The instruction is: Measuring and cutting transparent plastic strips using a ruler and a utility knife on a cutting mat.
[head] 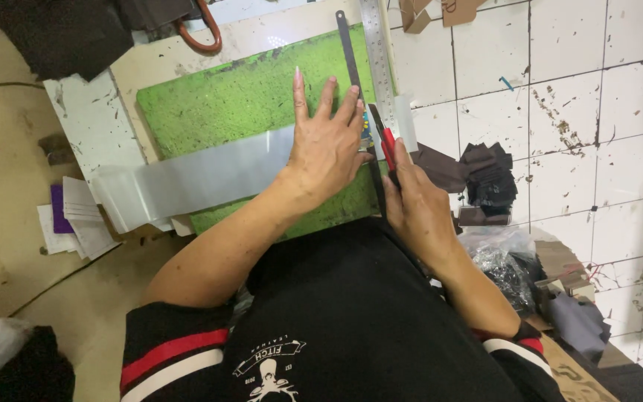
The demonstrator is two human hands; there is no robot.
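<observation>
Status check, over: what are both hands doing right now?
Left hand flat on grey strip over green mat. Right hand grips red-handled knife against dark straightedge. Nothing blocking.

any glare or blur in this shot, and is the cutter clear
Head view: soft sheen on the grey strip and bright glare on the steel ruler; the left hand and red-handled cutter in the right hand are sharp; straight edges bow slightly toward the frame corners.

Scuffed, rough green cutting mat (240,97), smooth grey glossy plastic strip (202,175), shiny metal ruler (376,52), stained tile floor (582,97)
</observation>
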